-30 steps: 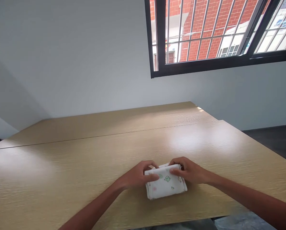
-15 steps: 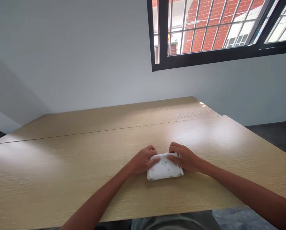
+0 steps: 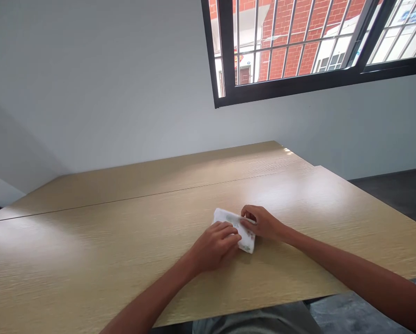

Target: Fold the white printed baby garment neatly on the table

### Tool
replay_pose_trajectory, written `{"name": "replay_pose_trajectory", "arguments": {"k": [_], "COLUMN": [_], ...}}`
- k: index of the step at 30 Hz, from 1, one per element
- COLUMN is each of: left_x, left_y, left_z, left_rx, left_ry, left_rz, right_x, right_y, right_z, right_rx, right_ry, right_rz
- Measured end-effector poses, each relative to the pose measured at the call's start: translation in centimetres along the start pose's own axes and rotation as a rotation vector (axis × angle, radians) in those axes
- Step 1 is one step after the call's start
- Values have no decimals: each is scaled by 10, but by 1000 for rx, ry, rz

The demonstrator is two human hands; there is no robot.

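Note:
A small folded white cloth [image 3: 247, 242] with a sparse printed pattern is tilted on the table, its right end turned toward me. My left hand [image 3: 217, 245] lies across its near left side, with curled fingers over the top and the thumb hidden. At the upper right edge, my right hand [image 3: 262, 222] pinches the cloth between thumb and fingers. Much of the cloth's left and near part is covered by my left hand.
A pale wooden table [image 3: 107, 250] spreads out around the cloth, with a seam running across it toward the back. Beyond it stands a pale wall [image 3: 131, 83] with a dark-framed, barred window [image 3: 291, 86]. The table's front edge runs close to my lap.
The cloth has turned clockwise. My left hand has shifted from gripping its left end to lying over its near side; my right hand still holds the right part. The view has shifted slightly.

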State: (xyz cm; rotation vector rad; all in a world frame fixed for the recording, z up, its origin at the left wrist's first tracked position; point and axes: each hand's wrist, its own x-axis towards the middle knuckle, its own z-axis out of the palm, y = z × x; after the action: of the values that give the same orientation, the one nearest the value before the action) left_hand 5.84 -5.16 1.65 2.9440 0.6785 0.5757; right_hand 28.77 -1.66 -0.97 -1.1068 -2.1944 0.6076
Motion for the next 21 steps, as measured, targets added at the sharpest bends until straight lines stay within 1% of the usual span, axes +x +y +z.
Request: {"name": "replay_pose_trajectory", "arguments": {"k": [2, 5, 6, 9, 12, 13, 15, 17, 18, 19, 20, 21], "left_x": [1, 0, -1, -3, -3, -2, -1, -1, 0, 0, 0, 0], "left_y": [-2, -15, -20, -29, -27, -25, -22, -19, -19, -19, -20, -21], "left_z": [4, 9, 10, 13, 15, 16, 17, 17, 16, 14, 12, 10], "left_rx": [-6, -18, -19, -19, -47, -59, -76, -91, -100, -109, -120, -132], "left_ry": [-62, -76, -78, -127, -211, -232, -254, -257, -256, -254, -256, -266], "left_rz": [-50, -180, -203, -176, -131, -129, -123, -107, -96, -86, -77, -69], "right_x": [0, -1, -3, -7, -10, -10, -10, -10, -9, -8, -8, -7], "right_y": [2, 0, -1, -9, -17, -19, -22, -21, -20, -18, -16, -14], "right_z": [-2, -2, -1, 1, 1, -1, -4, -9, -12, -14, -17, -19], "right_rx": [9, 98, 123, 131, 63, 18, -102, -205, -238, -256, -265, -268], "right_ry": [23, -29, -52, -106, -148, -137, -43, 89, 127, 130, 97, 38], "right_rz": [45, 46, 35, -17, -65, -68, -86, -174, -240, -309, -368, -406]}}
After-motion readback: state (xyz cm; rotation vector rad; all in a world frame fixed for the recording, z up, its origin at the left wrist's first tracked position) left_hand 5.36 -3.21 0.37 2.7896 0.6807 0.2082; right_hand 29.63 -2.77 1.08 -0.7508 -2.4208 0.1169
